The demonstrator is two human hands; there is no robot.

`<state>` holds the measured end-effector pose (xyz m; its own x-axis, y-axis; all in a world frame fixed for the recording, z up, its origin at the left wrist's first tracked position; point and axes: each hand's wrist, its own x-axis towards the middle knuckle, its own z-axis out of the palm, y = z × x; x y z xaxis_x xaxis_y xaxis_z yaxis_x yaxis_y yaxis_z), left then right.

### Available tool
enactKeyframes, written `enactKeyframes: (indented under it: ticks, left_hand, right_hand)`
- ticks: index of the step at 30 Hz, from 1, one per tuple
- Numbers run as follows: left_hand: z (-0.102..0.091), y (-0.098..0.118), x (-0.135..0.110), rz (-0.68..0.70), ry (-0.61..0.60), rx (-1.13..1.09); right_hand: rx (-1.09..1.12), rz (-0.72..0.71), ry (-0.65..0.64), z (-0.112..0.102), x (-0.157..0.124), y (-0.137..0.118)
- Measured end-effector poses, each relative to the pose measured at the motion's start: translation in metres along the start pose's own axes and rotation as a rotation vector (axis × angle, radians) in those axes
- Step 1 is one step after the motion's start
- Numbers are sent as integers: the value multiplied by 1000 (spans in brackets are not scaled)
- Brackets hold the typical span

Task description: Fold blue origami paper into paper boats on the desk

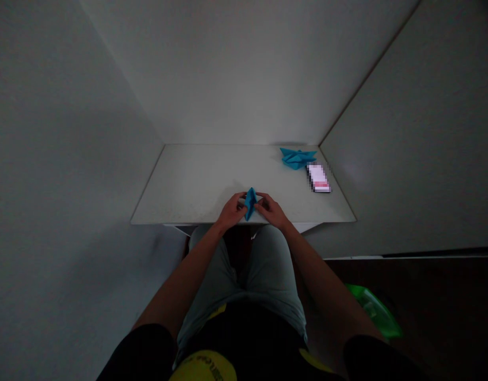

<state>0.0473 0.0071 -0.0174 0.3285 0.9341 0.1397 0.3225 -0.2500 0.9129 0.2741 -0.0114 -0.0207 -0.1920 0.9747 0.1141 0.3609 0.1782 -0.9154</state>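
Note:
A small piece of folded blue paper (250, 203), pointed at its top and bottom, is held between my two hands near the table's front edge. My left hand (232, 210) pinches its left side, with the thumb toward me. On the opposite side my right hand (272, 209) grips it between thumb and fingers. The paper seems opened along its middle, where a darker blue hollow shows. Its underside is hidden from me.
Folded blue paper pieces (297, 158) lie at the table's back right corner. Beside them is a phone (319, 178) with a lit, blurred screen. Walls enclose the white table (188, 180) at the back and sides. A green plastic object (374, 311) sits on the dark floor at right.

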Motion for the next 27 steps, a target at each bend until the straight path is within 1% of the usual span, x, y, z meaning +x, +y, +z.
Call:
enactKeyframes:
  ticks: [2, 4, 6, 7, 8, 10, 12, 15, 17, 19, 21, 23, 27]
  left_hand:
    - [4, 3, -1, 18, 43, 87]
    - [8, 8, -3, 27, 53, 184]
    - [10, 12, -4, 25, 59, 221]
    - [9, 13, -4, 21, 65, 208]
    - [8, 14, -4, 13, 73, 175]
    - [5, 12, -3, -20, 79, 64]
    - [0, 9, -1, -59, 51, -61]
    - [-5, 5, 2, -82, -12, -194]
    - [-6, 2, 3, -84, -22, -242]
    - [-5, 0, 4, -81, 3, -258]
    - [-2, -2, 5, -79, 25, -259]
    - [-1, -3, 5, -82, 22, -253]
    - [-2, -1, 5, -108, 15, -181]
  right_hand:
    - [-59, -11, -13, 1, -1, -2]
    - [-171, -10, -11, 3, -3, -3]
    - [-265, -5, 17, 5, -3, -5]
    - [-273, -8, 42, 6, -3, -5]
    - [-250, -16, 71, 6, -2, -5]
    - [-133, -25, 130, 5, 0, -3]
    - [1, -5, 170, 2, 3, 0]
    - [124, 37, 152, -4, 3, 3]
    - [167, 43, 115, -6, 2, 5]
    - [186, 55, 108, -5, 2, 5]
    - [188, 59, 147, -2, 3, 6]
    - [189, 58, 175, 0, 5, 7]
    - [189, 77, 112, 1, 8, 8]
